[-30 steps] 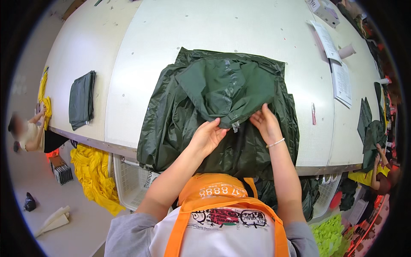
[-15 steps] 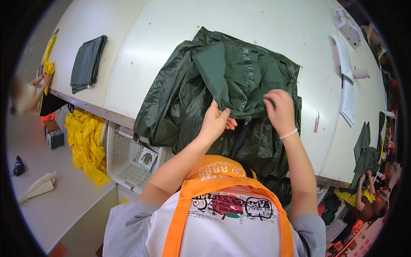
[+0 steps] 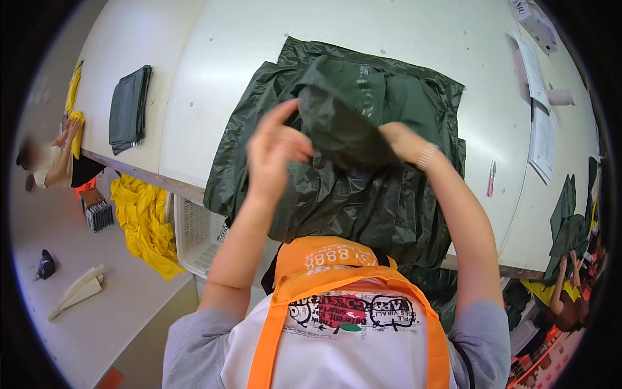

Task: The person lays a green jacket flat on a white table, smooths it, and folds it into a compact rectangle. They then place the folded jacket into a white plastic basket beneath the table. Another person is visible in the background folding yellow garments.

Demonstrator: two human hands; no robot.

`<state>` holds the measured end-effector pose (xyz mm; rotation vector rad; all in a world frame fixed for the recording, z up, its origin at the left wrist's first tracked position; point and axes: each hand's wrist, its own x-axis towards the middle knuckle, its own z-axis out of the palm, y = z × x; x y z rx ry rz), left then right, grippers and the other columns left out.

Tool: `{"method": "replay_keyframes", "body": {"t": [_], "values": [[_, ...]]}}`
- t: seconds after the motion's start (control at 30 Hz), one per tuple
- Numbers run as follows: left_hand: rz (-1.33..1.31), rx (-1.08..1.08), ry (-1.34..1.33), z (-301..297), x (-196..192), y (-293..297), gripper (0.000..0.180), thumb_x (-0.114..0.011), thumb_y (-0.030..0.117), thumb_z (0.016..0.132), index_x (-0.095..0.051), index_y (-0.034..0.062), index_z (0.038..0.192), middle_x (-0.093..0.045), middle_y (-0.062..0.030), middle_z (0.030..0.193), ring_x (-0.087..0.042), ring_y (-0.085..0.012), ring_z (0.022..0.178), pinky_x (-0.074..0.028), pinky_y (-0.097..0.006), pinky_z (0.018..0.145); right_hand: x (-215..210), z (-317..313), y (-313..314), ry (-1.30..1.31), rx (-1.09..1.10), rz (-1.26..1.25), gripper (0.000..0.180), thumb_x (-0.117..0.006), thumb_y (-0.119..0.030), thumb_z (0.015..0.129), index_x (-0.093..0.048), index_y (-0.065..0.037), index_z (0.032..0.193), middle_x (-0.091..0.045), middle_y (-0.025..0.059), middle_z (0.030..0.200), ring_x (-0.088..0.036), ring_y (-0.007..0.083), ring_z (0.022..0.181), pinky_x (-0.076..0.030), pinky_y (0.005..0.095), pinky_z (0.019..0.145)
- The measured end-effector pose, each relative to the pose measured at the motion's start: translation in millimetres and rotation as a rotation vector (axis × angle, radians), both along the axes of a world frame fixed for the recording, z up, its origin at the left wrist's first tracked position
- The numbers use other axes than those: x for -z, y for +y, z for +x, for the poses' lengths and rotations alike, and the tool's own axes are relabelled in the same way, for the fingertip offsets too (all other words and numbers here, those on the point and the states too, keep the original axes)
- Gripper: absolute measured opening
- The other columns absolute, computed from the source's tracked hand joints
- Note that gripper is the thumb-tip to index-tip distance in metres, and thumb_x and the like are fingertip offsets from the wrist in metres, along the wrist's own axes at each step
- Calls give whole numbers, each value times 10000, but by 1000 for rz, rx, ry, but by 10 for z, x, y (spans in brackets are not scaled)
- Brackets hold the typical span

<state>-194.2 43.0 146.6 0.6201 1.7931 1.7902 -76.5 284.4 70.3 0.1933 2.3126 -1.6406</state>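
A dark green, shiny waterproof garment [image 3: 337, 201] is spread over the white table in front of me. One flap of it is raised and blurred by motion between my hands. My right hand [image 3: 405, 142] has its fingers closed on the right end of that flap. On the other side, my left hand [image 3: 275, 152] is smeared by motion, its fingers apart, the index finger close to the flap's left edge. Whether that fingertip touches the cloth I cannot make out. Under the flap, a paler green inner side with a clear strip shows.
A folded dark green stack [image 3: 129, 110] lies on the table's left. Small scissors [image 3: 491, 178] and paper sheets [image 3: 543, 139] are to the right. Below the left edge are yellow cloth [image 3: 142, 220] and a white basket [image 3: 194, 243]. Co-workers handle cloth at both sides.
My left hand has let go of the garment's edge and moved up and left. My right hand has closed on the cloth, and the flap has lifted and turned over.
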Motion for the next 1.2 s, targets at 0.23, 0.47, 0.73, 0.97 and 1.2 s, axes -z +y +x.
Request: {"method": "replay_keyframes", "body": {"t": [0.23,0.47,0.73,0.97,1.2], "values": [[-35,-104,140,-281,314,427,669,-611,-26,830,-272,66,1399,-455,-148,1311,-615,-116,765,-476,-210,653,-70,1304,118,205,685,494,534,-466,143,738,-513,-48,1234,-385,99,1385,-476,227,1172,-443,296,871],[-217,-29,440,-725,473,406,126,-648,71,835,-611,-41,792,-583,-16,694,-480,-58,622,-391,-216,568,123,1043,100,458,985,117,215,-407,27,914,-569,-23,1046,-574,82,1118,-578,152,852,-458,247,748],[-908,279,1053,-1018,725,-66,364,-758,332,697,-672,-9,791,-641,-109,908,-577,-302,811,-466,-407,724,167,1228,675,156,326,737,165,-655,-138,807,-616,-39,933,-608,99,908,-533,312,841,-457,347,746],[-547,340,972,-564,436,723,428,-769,296,692,-655,34,1011,-639,-116,1062,-580,-300,1016,-428,-391,908,876,2343,1364,-100,1103,1216,276,-594,-202,891,-610,-50,1120,-557,142,1172,-570,222,974,-476,318,815],[-612,289,1012,-343,790,969,273,-777,251,675,-622,83,825,-593,-43,857,-557,-236,876,-355,-398,913,1122,2835,1350,-330,1228,907,341,-607,-225,873,-562,29,1096,-562,236,1087,-565,305,946,-449,374,852]]}}
